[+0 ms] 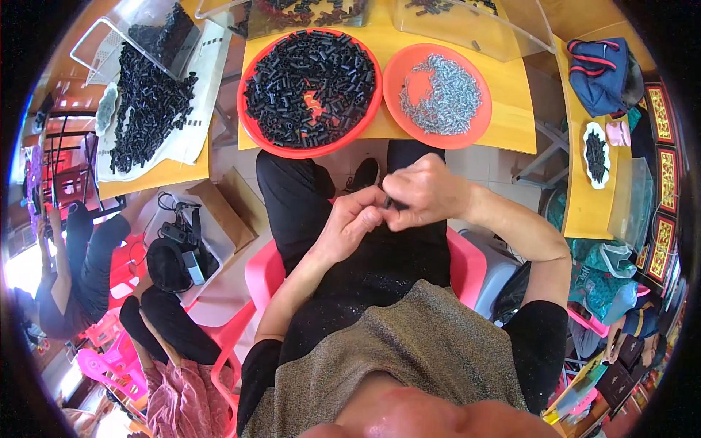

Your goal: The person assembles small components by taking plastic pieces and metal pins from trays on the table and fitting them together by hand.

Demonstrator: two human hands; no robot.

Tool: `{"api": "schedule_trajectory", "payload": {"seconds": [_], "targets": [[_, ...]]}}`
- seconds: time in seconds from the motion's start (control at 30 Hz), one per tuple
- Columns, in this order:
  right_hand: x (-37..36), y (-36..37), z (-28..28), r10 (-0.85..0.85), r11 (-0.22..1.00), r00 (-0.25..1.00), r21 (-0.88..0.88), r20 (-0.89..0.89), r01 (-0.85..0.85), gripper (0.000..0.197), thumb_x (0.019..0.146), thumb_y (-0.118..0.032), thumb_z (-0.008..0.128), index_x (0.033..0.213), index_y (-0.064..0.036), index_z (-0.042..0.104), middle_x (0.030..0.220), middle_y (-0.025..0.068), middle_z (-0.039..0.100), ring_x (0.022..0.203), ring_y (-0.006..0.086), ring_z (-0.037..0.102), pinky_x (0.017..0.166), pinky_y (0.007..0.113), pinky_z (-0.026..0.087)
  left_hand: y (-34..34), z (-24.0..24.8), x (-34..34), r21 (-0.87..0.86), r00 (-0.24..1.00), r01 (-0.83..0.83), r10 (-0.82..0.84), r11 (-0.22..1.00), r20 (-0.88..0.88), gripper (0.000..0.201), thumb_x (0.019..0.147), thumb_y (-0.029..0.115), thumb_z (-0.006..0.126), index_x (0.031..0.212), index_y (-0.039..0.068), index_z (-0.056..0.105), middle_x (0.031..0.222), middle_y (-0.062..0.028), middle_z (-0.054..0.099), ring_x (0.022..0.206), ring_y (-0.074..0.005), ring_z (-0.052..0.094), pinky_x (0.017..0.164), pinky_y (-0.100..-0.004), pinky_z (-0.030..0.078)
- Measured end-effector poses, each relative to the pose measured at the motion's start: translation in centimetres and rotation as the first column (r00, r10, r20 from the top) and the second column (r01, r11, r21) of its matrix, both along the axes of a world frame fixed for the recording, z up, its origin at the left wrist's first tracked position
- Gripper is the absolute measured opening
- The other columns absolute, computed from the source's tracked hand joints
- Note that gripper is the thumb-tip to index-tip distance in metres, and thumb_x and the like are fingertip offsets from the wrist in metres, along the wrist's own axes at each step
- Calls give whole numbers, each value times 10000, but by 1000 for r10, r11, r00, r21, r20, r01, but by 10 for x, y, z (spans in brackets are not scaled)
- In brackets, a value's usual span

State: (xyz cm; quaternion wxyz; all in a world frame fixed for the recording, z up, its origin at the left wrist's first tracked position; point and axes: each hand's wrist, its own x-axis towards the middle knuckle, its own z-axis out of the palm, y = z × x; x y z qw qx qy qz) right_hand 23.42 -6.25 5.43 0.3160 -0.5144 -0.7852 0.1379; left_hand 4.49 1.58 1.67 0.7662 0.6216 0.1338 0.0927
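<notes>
Over my lap my two hands meet, fingertips against fingertips. In my right hand (425, 196), closed with its fingers curled in, a small black plastic piece (395, 204) shows in part. My left hand (350, 225) is closed too, thumb and forefinger pinched beside that piece; what lies between them is hidden. Ahead on the table stands a red basin (243, 120) heaped with short black plastic tubes (310, 84). Right of it, an orange-red plate (392, 87) bears a spread of small silvery metal parts (447, 98), perhaps screws.
Clear plastic bins (475, 31) stand at the table's far side. On the left table, more black pieces (150, 109) spill over a white cloth (197, 135). A white dish (588, 155) and a dark blue bag (600, 77) lie at right. Other people (171, 321) sit at left.
</notes>
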Motion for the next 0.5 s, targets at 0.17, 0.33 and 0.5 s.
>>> {"api": "schedule_trajectory", "payload": {"seconds": [0.17,0.33,0.5], "targets": [[42,10,20,-286,957,958,64,26,284,354,794,-318,658,631,-73,460,521,68,488,441,224,533,409,349,414,3,-2,-5,-131,990,-142,141,981,-14,532,942,519,433,881,13,587,660,40,449,592,-47,398,549,-191,316],[71,22,29,-532,844,842,27,-91,536,328,830,-309,649,679,-52,513,538,76,512,461,228,547,443,343,433,6,-3,-10,-70,977,-201,195,977,-81,620,941,592,321,873,33,580,660,26,477,584,-62,420,554,-203,320],[82,50,22,-764,561,434,160,477,812,297,816,-310,664,763,-34,565,617,111,579,562,298,601,518,381,474,8,-5,-13,-74,969,-236,228,969,-93,582,959,551,329,877,34,582,664,26,481,587,-62,425,558,-202,325]]}}
